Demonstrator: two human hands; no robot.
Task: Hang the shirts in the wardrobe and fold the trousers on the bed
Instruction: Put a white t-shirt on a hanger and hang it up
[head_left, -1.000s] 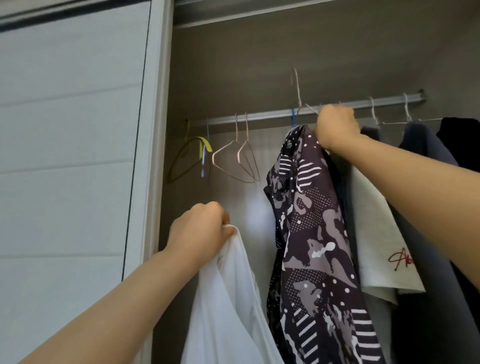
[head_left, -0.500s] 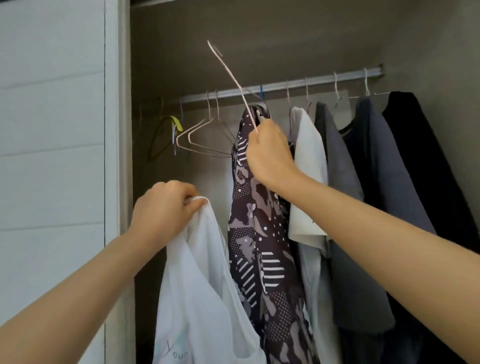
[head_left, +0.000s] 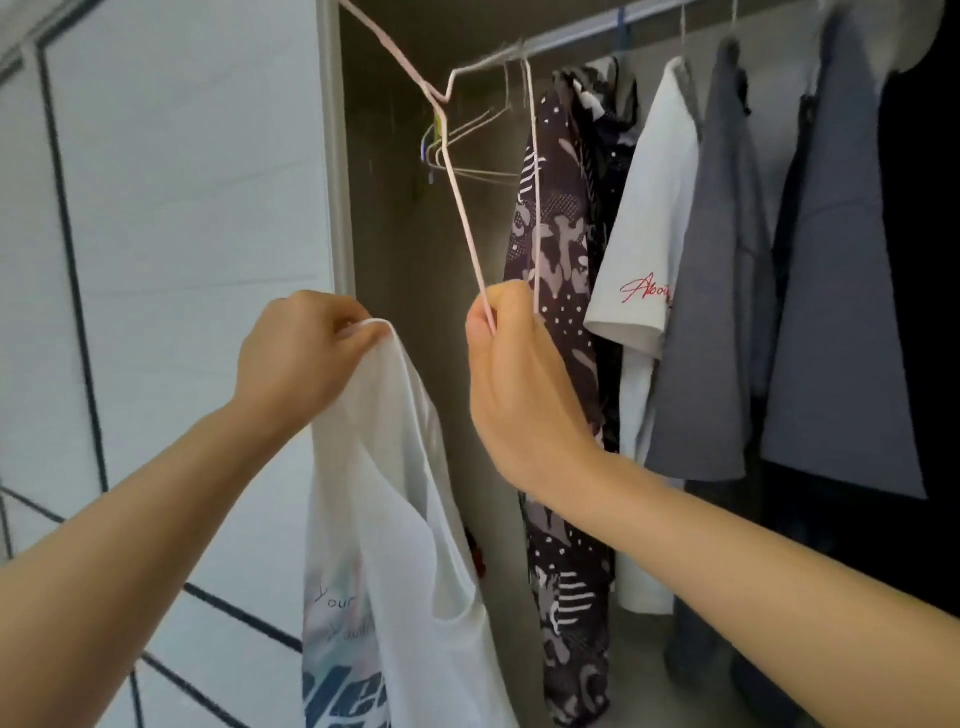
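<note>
Fingers (head_left: 506, 304) of the right hand (head_left: 519, 384) pinch the lower corner of a pink wire hanger (head_left: 464, 208). The left hand (head_left: 296, 358) grips the white T-shirt (head_left: 395, 519) by its neck edge, just beside, in front of the open wardrobe (head_left: 384, 234). Probably best to spread the neck, slide one hanger arm inside, and keep clear of the patterned shirt (head_left: 556, 260).

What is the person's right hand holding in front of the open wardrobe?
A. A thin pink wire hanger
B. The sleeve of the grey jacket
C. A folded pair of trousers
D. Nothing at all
A: the right hand pinches the thin pink wire hanger at its lower end, while the left hand grips the white printed T-shirt.
</note>
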